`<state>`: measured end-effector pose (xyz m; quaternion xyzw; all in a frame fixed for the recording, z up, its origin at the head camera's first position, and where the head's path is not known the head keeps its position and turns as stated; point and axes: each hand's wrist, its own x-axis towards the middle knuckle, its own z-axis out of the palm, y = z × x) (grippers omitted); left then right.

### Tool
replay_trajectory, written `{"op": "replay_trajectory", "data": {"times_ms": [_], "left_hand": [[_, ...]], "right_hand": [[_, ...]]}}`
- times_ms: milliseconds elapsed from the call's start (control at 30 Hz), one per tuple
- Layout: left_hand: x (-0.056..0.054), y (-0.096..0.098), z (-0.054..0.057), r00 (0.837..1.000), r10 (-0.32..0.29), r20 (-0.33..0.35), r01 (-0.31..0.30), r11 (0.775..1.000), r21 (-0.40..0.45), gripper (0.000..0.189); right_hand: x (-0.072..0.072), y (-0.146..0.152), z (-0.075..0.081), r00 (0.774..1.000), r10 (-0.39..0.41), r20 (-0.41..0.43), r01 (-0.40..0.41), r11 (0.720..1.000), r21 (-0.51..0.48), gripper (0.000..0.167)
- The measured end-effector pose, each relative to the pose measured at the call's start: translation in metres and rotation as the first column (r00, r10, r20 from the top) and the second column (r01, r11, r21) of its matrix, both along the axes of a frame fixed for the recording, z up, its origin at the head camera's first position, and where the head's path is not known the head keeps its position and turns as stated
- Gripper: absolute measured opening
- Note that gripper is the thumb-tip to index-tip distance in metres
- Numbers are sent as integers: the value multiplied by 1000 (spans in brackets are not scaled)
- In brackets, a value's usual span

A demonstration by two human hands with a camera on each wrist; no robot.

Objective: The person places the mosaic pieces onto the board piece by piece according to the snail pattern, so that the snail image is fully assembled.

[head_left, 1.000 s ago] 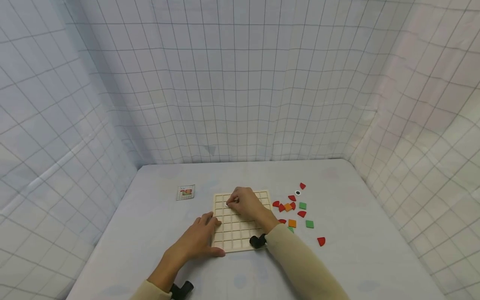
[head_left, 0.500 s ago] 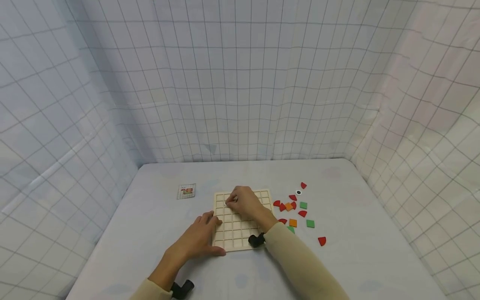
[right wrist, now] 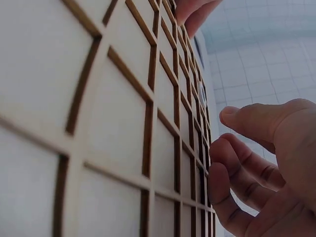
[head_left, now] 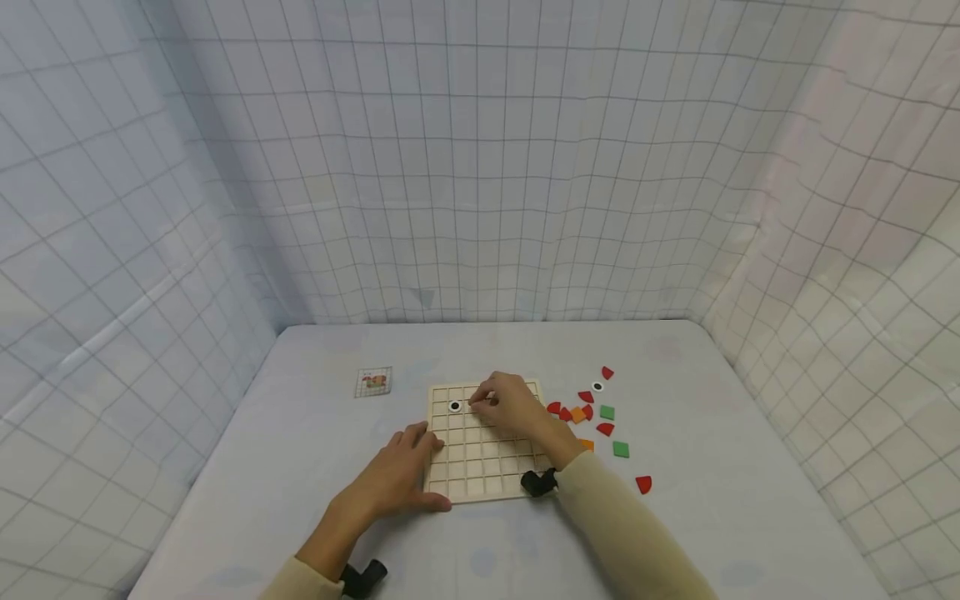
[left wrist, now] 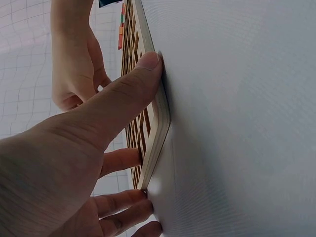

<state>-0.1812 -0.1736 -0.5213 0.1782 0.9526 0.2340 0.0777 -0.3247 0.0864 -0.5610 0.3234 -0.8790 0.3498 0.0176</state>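
Observation:
A pale wooden grid board [head_left: 465, 467] lies on the table in front of me, its raised strips forming square cells. One white round tile with a black centre [head_left: 455, 407] sits in a cell near its upper left. My left hand [head_left: 401, 473] rests at the board's lower left corner; its thumb [left wrist: 148, 61] touches the near edge and its index finger [left wrist: 123, 160] the left edge. Over the upper part of the board is my right hand [head_left: 517, 408], just right of the tile. Its thumb and fingers are apart with nothing between them in the right wrist view.
Right of the board lie several red quarter-round pieces [head_left: 605, 429], orange squares [head_left: 577, 414] and green squares [head_left: 621, 449], plus another black-and-white round tile [head_left: 597, 387]. A small picture card [head_left: 373, 382] is at the back left. Gridded white curtains [head_left: 480, 192] enclose the table.
My right hand has let go of the black-and-white round tile and moved right, leaving it in view on the board. The left hand stays where it was.

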Motion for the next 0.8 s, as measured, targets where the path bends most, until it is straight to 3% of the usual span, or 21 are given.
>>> {"op": "replay_trajectory", "data": {"times_ms": [133,200,300,467,667,800], "left_hand": [[0,1,1,1000,5,-3,-5,1000,-4,93],[0,1,0,1000,8,-1,-8,1000,-2,93],[1,1,-1,1000,13,1,-13,1000,2,93],[1,1,-1,1000,16,5,-16,1000,1,93],[2,1,0,1000,14,1,-14,1000,6,93],[2,1,1,1000,11,-3,-11,1000,10,93]], "right_hand": [[0,21,-1,1000,-15,-15,15,1000,-2,13],[14,29,18,998,-53,41,53,998,17,9],[19,46,22,993,-95,63,93,995,41,11],[24,75,19,978,-183,102,177,982,71,12],[27,107,17,939,-299,167,291,954,76,13],[27,127,16,933,-329,145,323,944,67,14]]}}
